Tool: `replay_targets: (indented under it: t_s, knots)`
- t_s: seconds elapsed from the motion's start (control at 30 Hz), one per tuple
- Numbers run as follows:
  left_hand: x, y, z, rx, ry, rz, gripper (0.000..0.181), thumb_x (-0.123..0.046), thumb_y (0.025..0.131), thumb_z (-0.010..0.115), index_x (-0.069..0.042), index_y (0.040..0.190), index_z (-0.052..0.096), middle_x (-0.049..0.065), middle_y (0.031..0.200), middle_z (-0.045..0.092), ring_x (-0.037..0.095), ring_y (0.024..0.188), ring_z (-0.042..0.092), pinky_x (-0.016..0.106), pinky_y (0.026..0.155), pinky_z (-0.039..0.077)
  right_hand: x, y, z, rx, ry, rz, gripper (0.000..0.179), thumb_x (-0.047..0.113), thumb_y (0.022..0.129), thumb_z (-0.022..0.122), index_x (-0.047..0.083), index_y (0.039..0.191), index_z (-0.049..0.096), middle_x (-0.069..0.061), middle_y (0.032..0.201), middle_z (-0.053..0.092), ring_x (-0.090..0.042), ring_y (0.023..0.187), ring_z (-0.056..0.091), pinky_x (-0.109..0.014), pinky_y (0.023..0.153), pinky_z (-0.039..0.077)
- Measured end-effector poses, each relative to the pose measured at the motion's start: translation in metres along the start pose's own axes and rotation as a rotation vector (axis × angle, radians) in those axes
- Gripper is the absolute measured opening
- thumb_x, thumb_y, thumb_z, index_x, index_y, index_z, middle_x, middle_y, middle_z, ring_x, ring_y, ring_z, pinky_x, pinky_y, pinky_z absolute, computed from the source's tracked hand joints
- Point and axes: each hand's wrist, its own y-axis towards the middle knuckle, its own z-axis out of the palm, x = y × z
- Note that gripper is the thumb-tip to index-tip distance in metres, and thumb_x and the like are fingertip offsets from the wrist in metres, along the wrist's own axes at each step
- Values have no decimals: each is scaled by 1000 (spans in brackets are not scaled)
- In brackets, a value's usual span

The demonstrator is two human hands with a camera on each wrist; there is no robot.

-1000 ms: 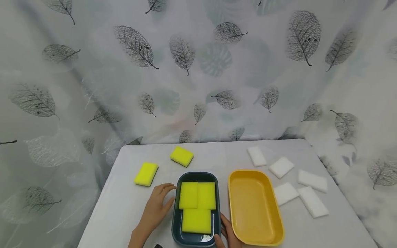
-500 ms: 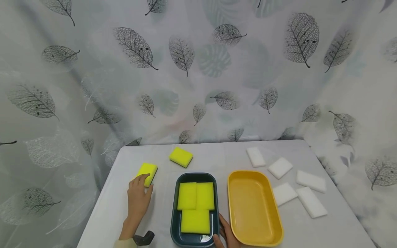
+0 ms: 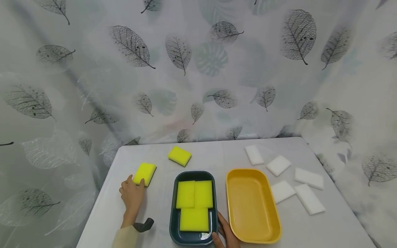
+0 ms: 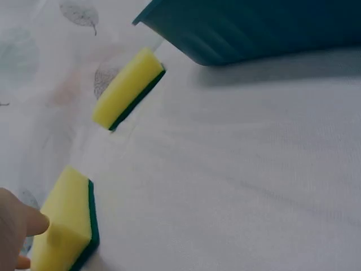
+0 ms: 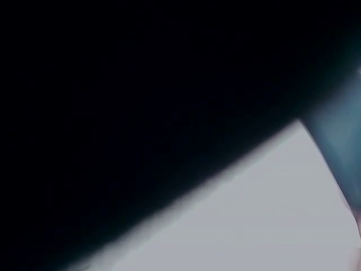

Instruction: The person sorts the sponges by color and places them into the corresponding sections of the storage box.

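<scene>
My left hand (image 3: 131, 196) is at the near left end of a yellow sponge (image 3: 145, 174) with a green scouring side underneath. The thumb overlaps the sponge's near edge and the fingers lie left of it. In the left wrist view, the thumb (image 4: 35, 221) shows in front of the same sponge (image 4: 67, 220). A dark teal tray (image 3: 173, 220) holds three yellow sponges (image 3: 194, 219), two side by side and one nearer me. At its lower right corner my right hand (image 3: 227, 234) holds the rim, thumb over the edge and fingers along the outer wall.
Another yellow sponge (image 3: 180, 156) lies behind the teal tray. To the right is a yellow tray (image 3: 252, 206) with nothing in it. Beyond it lie several white sponges (image 3: 278, 165). A patterned curtain (image 3: 198, 69) hangs behind the table. Black covers most of the right wrist view.
My left hand went from the teal tray's left side to the left sponge, reached over it, then drew back to its near left end. The right hand stays on the teal tray.
</scene>
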Motion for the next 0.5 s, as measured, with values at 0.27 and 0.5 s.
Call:
replay_targets:
  t_s: [0.27,0.5]
  knots:
    - [7,1,8,39,4,-55,67,-33,103,57,16,145,42,43,134,45,56,121,40,68,96,35,2,-1,-4,-1,1,37,65,38,104,63,13,159,40,-14,162,46,12,126,52,-20,106,52]
    - [5,-2,4,-6,-156,-91,59,-25,100,66,15,139,45,37,130,56,52,119,51,62,100,42,-3,0,-3,36,4,-26,68,35,105,62,8,161,35,-20,162,43,12,126,53,-16,107,50]
